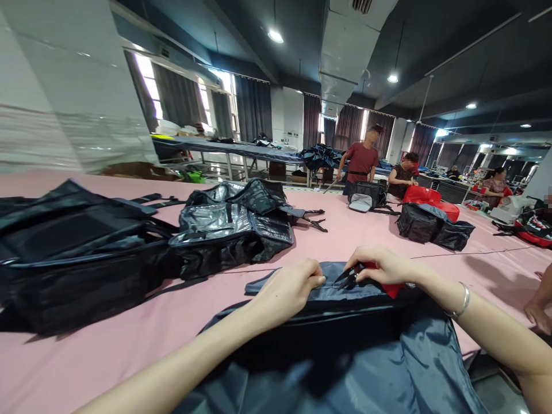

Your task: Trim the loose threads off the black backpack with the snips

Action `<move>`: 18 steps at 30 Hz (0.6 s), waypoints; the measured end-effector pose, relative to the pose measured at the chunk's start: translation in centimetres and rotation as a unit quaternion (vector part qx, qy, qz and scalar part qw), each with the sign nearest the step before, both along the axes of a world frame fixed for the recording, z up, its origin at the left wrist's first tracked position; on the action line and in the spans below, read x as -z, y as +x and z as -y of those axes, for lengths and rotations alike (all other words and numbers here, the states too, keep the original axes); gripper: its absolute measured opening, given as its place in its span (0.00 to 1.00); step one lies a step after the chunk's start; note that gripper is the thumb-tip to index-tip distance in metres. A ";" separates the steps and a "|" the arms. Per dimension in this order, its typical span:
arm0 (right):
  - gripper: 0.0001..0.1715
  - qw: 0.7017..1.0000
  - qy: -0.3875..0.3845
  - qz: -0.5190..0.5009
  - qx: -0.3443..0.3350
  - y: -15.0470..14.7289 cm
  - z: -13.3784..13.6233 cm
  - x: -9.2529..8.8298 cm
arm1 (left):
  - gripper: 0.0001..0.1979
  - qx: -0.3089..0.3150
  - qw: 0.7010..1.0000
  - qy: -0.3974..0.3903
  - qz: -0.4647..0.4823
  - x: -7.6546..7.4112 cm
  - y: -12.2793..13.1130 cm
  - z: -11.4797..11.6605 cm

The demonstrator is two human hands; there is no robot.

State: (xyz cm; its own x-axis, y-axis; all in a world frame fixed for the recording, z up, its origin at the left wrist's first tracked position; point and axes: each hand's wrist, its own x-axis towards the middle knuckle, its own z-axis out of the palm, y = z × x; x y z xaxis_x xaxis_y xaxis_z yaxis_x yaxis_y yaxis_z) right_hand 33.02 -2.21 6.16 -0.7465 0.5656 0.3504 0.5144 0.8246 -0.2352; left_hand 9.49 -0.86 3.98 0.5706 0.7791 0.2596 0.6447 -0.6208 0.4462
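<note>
An open bag (357, 368) with a dark grey-blue lining lies in front of me, its mouth facing my body. My right hand (382, 265) grips black thread snips (348, 277), their blades apart and pointing left over the bag's grey edge flap (330, 290). Just left of the blades, my left hand (293, 287) is closed in a pinch above the same flap. Whatever sits between those fingertips is too small to make out. Red material (391, 289) shows beneath my right hand.
Black bags (86, 247) stand to the left on the pink table (207, 322), one with a shiny silver lining (211, 221). Farther right are a dark bag (431, 224) and red bags (426, 198). Several people work beyond; another person's hand (537, 313) is at the right edge.
</note>
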 end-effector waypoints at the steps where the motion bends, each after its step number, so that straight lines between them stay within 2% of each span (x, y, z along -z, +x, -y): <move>1: 0.10 1.000 0.021 0.001 0.010 0.0 0.1 0.1 | 0.09 0.000 1.000 0.001 -0.001 0.0 0.0 0.0; 4: 0.10 0.991 0.119 0.050 0.040 -0.2 0.9 0.6 | 0.09 0.002 1.000 0.005 0.000 0.0 0.0 -0.2; 8: 0.10 0.953 0.269 0.104 0.094 -0.6 2.4 1.2 | 0.10 -0.002 1.000 0.010 -0.004 -0.1 0.1 -0.3; 10: 0.10 0.936 0.318 0.108 0.108 -0.8 2.9 1.4 | 0.10 -0.002 1.000 0.014 -0.009 -0.1 0.1 -0.3; 14: 0.10 0.921 0.353 0.114 0.114 -1.1 3.4 1.3 | 0.10 -0.001 1.000 0.022 -0.009 0.2 -0.1 -0.4; 18: 0.11 0.926 0.335 0.145 0.101 -1.1 3.5 0.8 | 0.10 -0.002 1.000 0.021 -0.007 0.5 -0.1 -0.5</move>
State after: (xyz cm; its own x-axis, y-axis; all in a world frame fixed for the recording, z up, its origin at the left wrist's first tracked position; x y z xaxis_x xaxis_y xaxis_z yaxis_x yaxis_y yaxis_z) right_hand 31.87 -5.69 5.32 -0.7664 0.4325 0.4750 0.6359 0.6156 0.4655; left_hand 9.37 -0.34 3.48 0.5707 0.7705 0.2840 0.6533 -0.6355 0.4116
